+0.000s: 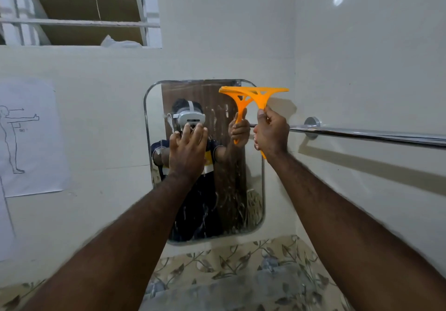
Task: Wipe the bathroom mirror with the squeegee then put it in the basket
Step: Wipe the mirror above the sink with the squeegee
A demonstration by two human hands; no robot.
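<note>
A window with white horizontal metal bars (pixel 79 22) fills the far upper left, and a flat brown board (pixel 91 9) shows behind the bars. A crumpled white object (pixel 120 42) sits on its sill; what it is cannot be told. Lower on the left wall hangs a white paper sheet (pixel 31 137) bearing a thin line drawing of a standing figure with one arm stretched out to the right. On the right wall a shiny chrome towel rail (pixel 374 135) runs from a round chrome wall mount (pixel 312 123) toward the right edge. High on that pale glossy wall (pixel 386 57) glows a small bright light reflection (pixel 338 0). Along the near bottom runs a band of beige tiles with a grey-brown leaf pattern (pixel 241 267).
</note>
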